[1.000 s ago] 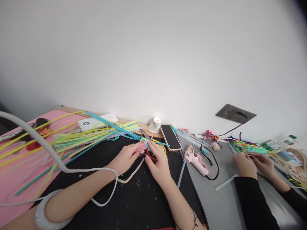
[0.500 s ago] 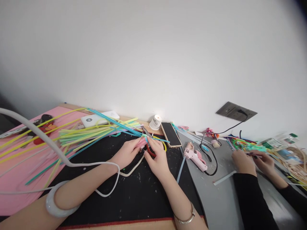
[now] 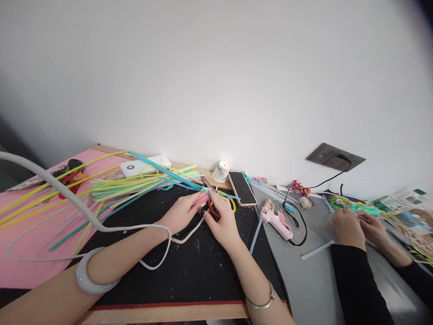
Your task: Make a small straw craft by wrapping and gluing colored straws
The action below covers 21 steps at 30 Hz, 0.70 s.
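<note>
Over the black mat (image 3: 176, 271), my left hand (image 3: 182, 211) is closed around a short pink bundle of what look like pipe cleaners (image 3: 202, 198). My right hand (image 3: 221, 217) meets it there, thumb and fingers pinching the bundle's near-right end. Long blue pipe cleaners (image 3: 169, 170) run from the fingertips up to the left, and a blue end pokes out to the right. Behind the fingers lies a tool with a grey metal tip (image 3: 207, 183) and red and yellow curved parts, partly hidden. A cream strip (image 3: 189, 234) lies under my hands.
Yellow and green pipe cleaners (image 3: 115, 188) lie left, beside a white power bank (image 3: 140, 167). A white cable (image 3: 81, 210) loops over my left arm. A paper cup (image 3: 221, 171), phone (image 3: 242, 188) and pink glue gun (image 3: 275, 221) stand or lie right, near a co-worker's hands (image 3: 350, 228).
My two hands stay together on the pink bundle with little movement. The view has shifted slightly. The co-worker's hands at right have moved a little.
</note>
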Each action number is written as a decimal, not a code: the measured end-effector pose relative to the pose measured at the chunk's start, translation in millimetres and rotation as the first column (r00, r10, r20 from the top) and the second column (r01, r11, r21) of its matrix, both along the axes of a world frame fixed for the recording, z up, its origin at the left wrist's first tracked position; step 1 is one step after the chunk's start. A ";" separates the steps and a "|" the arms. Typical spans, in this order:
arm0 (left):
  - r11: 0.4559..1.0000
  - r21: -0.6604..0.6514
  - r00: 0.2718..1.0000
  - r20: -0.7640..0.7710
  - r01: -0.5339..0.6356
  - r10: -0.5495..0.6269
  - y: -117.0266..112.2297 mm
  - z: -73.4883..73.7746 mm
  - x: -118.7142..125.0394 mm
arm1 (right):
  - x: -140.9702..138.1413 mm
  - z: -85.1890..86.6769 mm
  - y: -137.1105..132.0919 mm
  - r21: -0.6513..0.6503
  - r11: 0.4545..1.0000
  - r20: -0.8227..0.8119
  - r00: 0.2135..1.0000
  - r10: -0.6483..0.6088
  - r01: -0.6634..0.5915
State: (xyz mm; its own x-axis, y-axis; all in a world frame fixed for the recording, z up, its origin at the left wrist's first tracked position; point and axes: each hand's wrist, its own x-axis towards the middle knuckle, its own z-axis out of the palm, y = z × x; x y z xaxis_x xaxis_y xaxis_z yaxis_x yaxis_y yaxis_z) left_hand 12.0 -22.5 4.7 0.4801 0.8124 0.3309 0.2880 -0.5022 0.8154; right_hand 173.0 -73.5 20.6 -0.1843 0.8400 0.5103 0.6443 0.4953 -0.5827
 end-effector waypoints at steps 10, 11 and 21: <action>1.000 0.001 0.999 -0.035 0.008 -0.008 -1.1 -2.4 -0.1 | -2.9 2.0 -2.1 -0.084 0.996 -0.049 0.998 -0.026 0.022; 1.000 -0.001 0.999 -0.038 0.013 -0.013 -1.1 -2.5 -0.3 | -2.8 1.9 -2.2 -0.088 0.996 -0.052 0.998 -0.027 0.023; 0.999 -0.035 0.988 -0.155 0.009 -0.014 -2.6 1.7 0.3 | -1.5 -0.3 -1.2 -0.071 0.997 -0.061 0.998 -0.026 0.021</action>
